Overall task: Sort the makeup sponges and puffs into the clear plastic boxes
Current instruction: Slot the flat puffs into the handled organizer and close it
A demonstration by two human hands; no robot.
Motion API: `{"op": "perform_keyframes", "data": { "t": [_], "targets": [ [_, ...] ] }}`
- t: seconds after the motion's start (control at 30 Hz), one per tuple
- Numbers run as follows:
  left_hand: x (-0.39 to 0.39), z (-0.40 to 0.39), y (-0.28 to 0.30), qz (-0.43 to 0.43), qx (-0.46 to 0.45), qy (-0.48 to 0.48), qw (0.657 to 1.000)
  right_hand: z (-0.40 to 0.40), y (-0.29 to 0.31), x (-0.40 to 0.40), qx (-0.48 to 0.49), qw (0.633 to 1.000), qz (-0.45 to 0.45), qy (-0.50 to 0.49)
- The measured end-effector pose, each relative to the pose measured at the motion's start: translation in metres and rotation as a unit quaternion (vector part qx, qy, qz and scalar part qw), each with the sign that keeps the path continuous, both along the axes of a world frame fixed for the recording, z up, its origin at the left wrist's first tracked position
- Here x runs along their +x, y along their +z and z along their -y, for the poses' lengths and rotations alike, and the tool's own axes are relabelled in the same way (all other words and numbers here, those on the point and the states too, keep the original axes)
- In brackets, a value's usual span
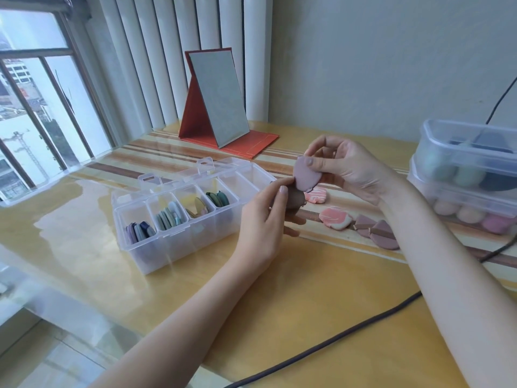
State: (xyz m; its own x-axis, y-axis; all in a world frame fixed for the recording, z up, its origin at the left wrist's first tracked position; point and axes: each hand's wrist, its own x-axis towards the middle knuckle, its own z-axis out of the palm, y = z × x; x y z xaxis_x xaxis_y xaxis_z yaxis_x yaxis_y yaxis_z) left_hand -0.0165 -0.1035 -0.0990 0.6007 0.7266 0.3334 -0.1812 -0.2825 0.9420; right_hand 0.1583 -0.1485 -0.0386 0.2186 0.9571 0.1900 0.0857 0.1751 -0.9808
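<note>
Mauve, teardrop-shaped flat puff (307, 175) sits pinched upright in your right hand (344, 166), a darker brown puff (293, 198) gripped by your left hand (265, 217), with the clear compartmented plastic box (179, 219) just left of both, its free end cell nearest.

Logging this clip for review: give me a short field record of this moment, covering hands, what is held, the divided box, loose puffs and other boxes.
left hand: left hand grips a brown puff
right hand: right hand pinches a mauve puff
divided box: open divided box; four compartments hold puffs on edge, the two at the right look empty
loose puffs: two pink marbled puffs and two mauve wedge puffs on the table
other boxes: stacked boxes at right, holding sponges
</note>
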Motion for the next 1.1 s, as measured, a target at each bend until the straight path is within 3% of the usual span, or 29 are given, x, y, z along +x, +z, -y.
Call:
{"op": "perform_keyframes", "data": {
  "t": [0.17, 0.33, 0.53, 0.7, 0.87, 0.93, 1.0, 1.1],
  "targets": [
    [0.0, 0.002, 0.001, 0.005, -0.031, -0.021, 0.999, 0.004, -0.001, 0.006, 0.009, 0.998, -0.054, 0.019],
    [0.002, 0.002, 0.0, 0.014, -0.032, -0.019, 0.999, -0.007, -0.011, -0.012, -0.011, 0.997, 0.075, 0.017],
    [-0.004, 0.004, 0.002, 0.033, 0.099, 0.042, 0.994, -0.02, -0.015, -0.019, 0.023, 0.981, 0.156, -0.117],
    [-0.02, 0.0, 0.007, 0.051, 0.145, 0.142, 0.978, -0.023, -0.027, -0.052, -0.053, 0.95, 0.303, -0.055],
    [-0.047, -0.026, 0.037, 0.041, 0.148, 0.226, 0.962, -0.012, -0.006, -0.066, -0.128, 0.931, 0.338, -0.049],
    [-0.053, -0.039, 0.05, -0.023, 0.105, 0.196, 0.975, -0.009, 0.0, -0.071, -0.129, 0.925, 0.355, -0.049],
    [-0.055, -0.046, 0.059, -0.077, 0.048, 0.118, 0.989, -0.011, 0.001, -0.076, -0.069, 0.923, 0.361, -0.117],
    [-0.056, -0.053, 0.064, -0.079, -0.029, 0.037, 0.996, -0.022, 0.009, -0.082, 0.036, 0.949, 0.278, -0.144]
  ]
}}
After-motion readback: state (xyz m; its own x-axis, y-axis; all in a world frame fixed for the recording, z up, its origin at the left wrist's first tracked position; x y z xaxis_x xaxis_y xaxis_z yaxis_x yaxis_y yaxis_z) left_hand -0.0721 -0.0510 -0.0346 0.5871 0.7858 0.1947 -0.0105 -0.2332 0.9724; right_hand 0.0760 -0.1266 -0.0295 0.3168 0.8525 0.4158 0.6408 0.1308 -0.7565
